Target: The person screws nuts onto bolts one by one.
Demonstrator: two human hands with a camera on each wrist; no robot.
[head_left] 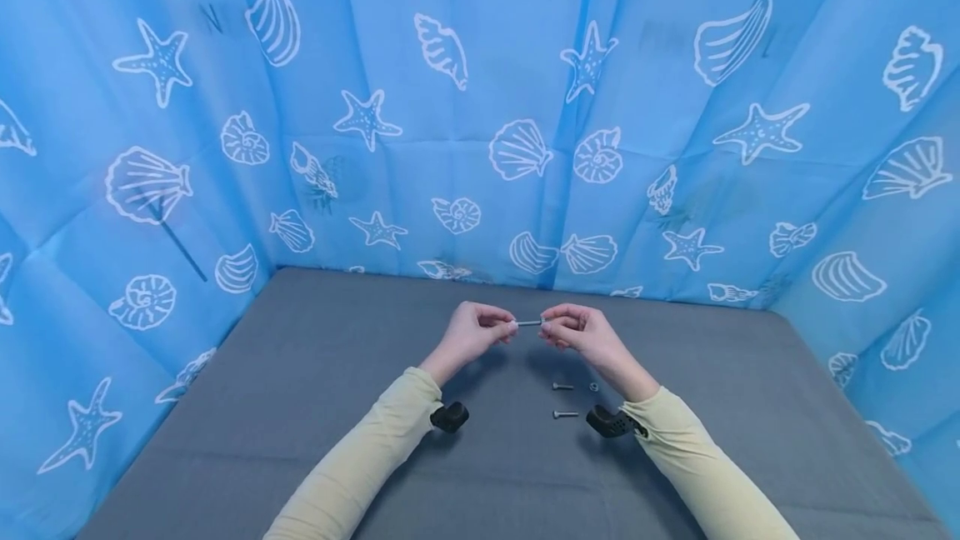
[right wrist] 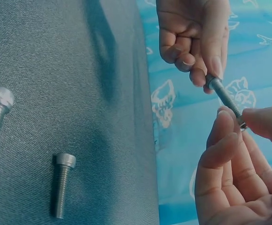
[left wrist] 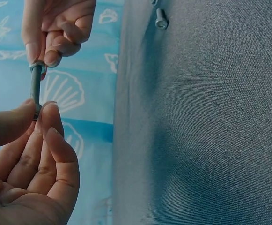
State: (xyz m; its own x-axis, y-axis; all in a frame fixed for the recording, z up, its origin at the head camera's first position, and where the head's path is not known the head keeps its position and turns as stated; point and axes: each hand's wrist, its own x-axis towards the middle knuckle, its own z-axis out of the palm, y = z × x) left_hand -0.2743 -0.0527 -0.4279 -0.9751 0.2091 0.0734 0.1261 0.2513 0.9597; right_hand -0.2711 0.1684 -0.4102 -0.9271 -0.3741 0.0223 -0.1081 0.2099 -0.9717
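Note:
A metal socket-head bolt spans the gap between the two hands, raised above the table. The left hand pinches its head between thumb and index finger. At the threaded end, the thumb and fingers of the right hand pinch a small nut, which sits around the bolt's tip. In the left wrist view the bolt shaft stands nearly upright between both sets of fingertips. The fingertips partly cover the bolt head and the nut.
Two more bolts, a shorter one and a longer one, lie on the grey cloth-covered table below the hands. A loose nut lies beside them, close to the right wrist. A blue shell-print curtain encloses the table's back and sides.

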